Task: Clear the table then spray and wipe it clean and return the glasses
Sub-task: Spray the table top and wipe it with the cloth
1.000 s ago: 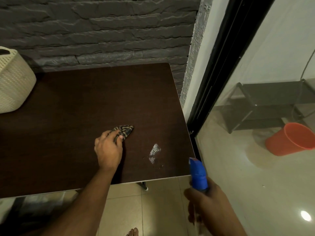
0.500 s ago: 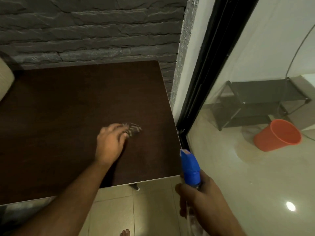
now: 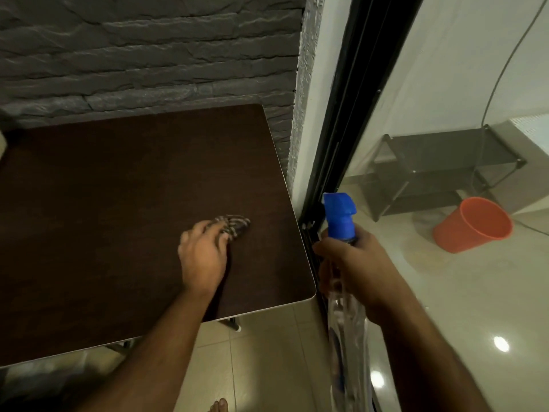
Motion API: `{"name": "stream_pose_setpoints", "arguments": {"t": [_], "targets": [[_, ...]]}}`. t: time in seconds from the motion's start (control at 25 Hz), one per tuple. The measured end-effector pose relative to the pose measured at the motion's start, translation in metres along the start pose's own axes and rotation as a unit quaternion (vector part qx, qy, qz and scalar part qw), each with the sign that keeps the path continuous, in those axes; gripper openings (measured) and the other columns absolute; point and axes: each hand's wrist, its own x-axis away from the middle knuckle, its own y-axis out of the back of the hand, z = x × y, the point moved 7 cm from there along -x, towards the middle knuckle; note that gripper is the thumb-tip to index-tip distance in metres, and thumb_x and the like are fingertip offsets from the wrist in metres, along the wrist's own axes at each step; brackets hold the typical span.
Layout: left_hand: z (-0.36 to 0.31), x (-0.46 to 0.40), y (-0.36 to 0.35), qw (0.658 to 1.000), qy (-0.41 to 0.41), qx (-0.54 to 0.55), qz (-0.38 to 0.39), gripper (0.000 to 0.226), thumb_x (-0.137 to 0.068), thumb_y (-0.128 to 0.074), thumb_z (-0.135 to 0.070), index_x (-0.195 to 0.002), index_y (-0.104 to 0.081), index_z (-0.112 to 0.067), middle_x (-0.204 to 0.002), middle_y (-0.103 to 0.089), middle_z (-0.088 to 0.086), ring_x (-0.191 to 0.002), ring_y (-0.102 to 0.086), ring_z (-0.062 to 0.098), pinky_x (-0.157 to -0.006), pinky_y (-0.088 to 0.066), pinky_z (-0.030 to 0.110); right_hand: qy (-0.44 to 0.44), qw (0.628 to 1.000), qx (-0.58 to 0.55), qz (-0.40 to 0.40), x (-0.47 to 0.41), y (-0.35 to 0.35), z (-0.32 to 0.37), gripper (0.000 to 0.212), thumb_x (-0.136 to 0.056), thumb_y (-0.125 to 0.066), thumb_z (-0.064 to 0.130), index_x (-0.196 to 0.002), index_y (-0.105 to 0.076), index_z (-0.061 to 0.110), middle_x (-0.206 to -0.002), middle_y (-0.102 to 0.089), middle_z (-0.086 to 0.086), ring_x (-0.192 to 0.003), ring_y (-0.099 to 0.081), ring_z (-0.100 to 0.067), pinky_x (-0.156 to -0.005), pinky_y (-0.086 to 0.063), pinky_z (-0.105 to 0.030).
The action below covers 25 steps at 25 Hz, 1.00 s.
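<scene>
nearest the camera: bare toes [image 3: 219,405] on pale floor tiles [image 3: 261,346] at the bottom edge.

right hand [image 3: 353,263], off the right edge of the desk, clenched round the neck of a spray bottle [image 3: 346,322]. clear body running down toward the camera, blue trigger head [image 3: 340,217] on top, above the fingers, nozzle turned toward the desk. bottle over the floor, not touching the desk.

left hand [image 3: 203,252] on the dark brown desk [image 3: 104,203], near its front right corner, fingers curled over and pressing a striped cloth [image 3: 234,226]. cloth bunched small, flat on the desk surface, partly under the fingertips, its far end showing beyond them. slightly blurred; weave pattern not readable in detail.

desk edge pale-trimmed, rounded at the front right corner; a metal leg [image 3: 233,322] visible beneath the front edge. sliver of a cream-coloured item [image 3: 2,142] at the far left edge, cut off by the frame; identity cannot be told.

behind the desk: grey rough stone-brick wall [image 3: 148,55]. to the right: black door frame [image 3: 350,114] with glass panel. beyond the glass: dark metal rack [image 3: 445,168] on the floor, orange bucket [image 3: 472,224] tilted beside it, a thin cable [image 3: 511,55] arcing up the pale wall.
</scene>
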Motion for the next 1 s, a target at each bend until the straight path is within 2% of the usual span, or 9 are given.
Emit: {"name": "stream_pose_setpoints", "arguments": {"t": [0.08,0.16,0.24,0.32,0.44,0.6,0.72,0.84,1.0], "targets": [[-0.018,0.014,-0.008,0.998,0.051,0.011,-0.026,0.028,-0.088,-0.061,-0.024,-0.116,-0.065,-0.025,-0.123,-0.058,0.002,-0.105,-0.049,0.029,-0.087,-0.042,0.041,-0.008,1.000,-0.014,-0.002,0.004,0.009,-0.001,0.021,-0.081,-0.063,0.014,-0.096,-0.050,0.020,-0.070,-0.055,-0.008,-0.056,-0.055,-0.019,-0.054,-0.052,-0.032],[-0.073,0.055,-0.026,0.994,-0.098,0.017,0.040,0.028,-0.086,-0.063,-0.025,-0.114,-0.064,-0.032,-0.123,-0.058,-0.004,-0.105,-0.050,0.025,-0.086,-0.044,0.039,-0.012,1.000,-0.017,-0.003,0.007,0.011,-0.002,0.019,-0.081,-0.062,0.014,-0.094,-0.050,0.021,-0.070,-0.055,-0.009,-0.055,-0.055,-0.019,-0.050,-0.051,-0.028],[-0.110,0.101,-0.040,0.946,-0.291,0.031,0.143,0.027,-0.089,-0.059,-0.029,-0.115,-0.060,-0.037,-0.126,-0.053,-0.011,-0.111,-0.047,0.017,-0.089,-0.045,0.038,-0.008,1.000,-0.017,0.000,0.008,0.009,-0.003,0.017,-0.081,-0.062,0.012,-0.092,-0.050,0.020,-0.069,-0.054,-0.009,-0.052,-0.055,-0.017,-0.047,-0.050,-0.024],[-0.116,0.091,-0.045,0.914,-0.354,0.051,0.191,0.026,-0.093,-0.052,-0.033,-0.118,-0.057,-0.038,-0.129,-0.049,-0.014,-0.116,-0.041,0.013,-0.095,-0.040,0.037,0.000,1.000,-0.024,0.009,0.010,0.006,-0.004,0.016,-0.082,-0.061,0.011,-0.092,-0.051,0.018,-0.067,-0.054,-0.007,-0.050,-0.055,-0.015,-0.048,-0.051,-0.026],[-0.107,0.011,-0.053,0.944,-0.297,0.018,0.140,0.029,-0.092,-0.053,-0.032,-0.120,-0.058,-0.037,-0.129,-0.051,-0.009,-0.114,-0.044,0.018,-0.096,-0.040,0.038,-0.007,0.999,-0.036,0.015,0.008,0.001,-0.008,0.020,-0.082,-0.062,0.010,-0.096,-0.051,0.019,-0.062,-0.056,-0.005,-0.050,-0.055,-0.017,-0.054,-0.052,-0.032],[-0.070,-0.068,-0.043,0.998,-0.039,0.024,0.031,0.029,-0.090,-0.056,-0.030,-0.119,-0.062,-0.032,-0.124,-0.057,-0.002,-0.107,-0.047,0.026,-0.091,-0.041,0.038,-0.011,0.999,-0.042,0.017,0.006,0.001,-0.012,0.020,-0.081,-0.062,0.009,-0.097,-0.051,0.017,-0.057,-0.055,-0.007,-0.050,-0.053,-0.022,-0.054,-0.051,-0.035],[-0.116,-0.008,-0.051,0.977,-0.192,-0.005,0.098,0.029,-0.091,-0.054,-0.031,-0.119,-0.059,-0.034,-0.126,-0.053,-0.005,-0.110,-0.046,0.024,-0.092,-0.041,0.041,-0.007,0.999,-0.030,0.015,0.010,0.001,-0.011,0.018,-0.081,-0.062,0.009,-0.095,-0.052,0.017,-0.058,-0.056,-0.007,-0.049,-0.054,-0.020,-0.053,-0.051,-0.033],[-0.131,0.078,-0.050,0.900,-0.366,0.057,0.229,0.028,-0.093,-0.053,-0.028,-0.121,-0.054,-0.031,-0.130,-0.048,-0.008,-0.120,-0.039,0.017,-0.099,-0.035,0.039,0.003,1.000,-0.011,0.018,0.014,-0.008,-0.005,0.016,-0.081,-0.062,0.010,-0.093,-0.052,0.016,-0.063,-0.057,-0.008,-0.050,-0.055,-0.019,-0.052,-0.052,-0.031],[-0.060,0.094,-0.019,0.890,-0.384,0.086,0.229,0.025,-0.091,-0.049,-0.038,-0.113,-0.061,-0.039,-0.129,-0.050,-0.017,-0.116,-0.040,0.010,-0.093,-0.036,0.031,0.008,0.999,0.015,0.038,0.018,-0.031,-0.004,0.019,-0.077,-0.063,0.012,-0.093,-0.053,0.013,-0.064,-0.056,-0.008,-0.052,-0.055,-0.020,-0.055,-0.051,-0.035]]}}
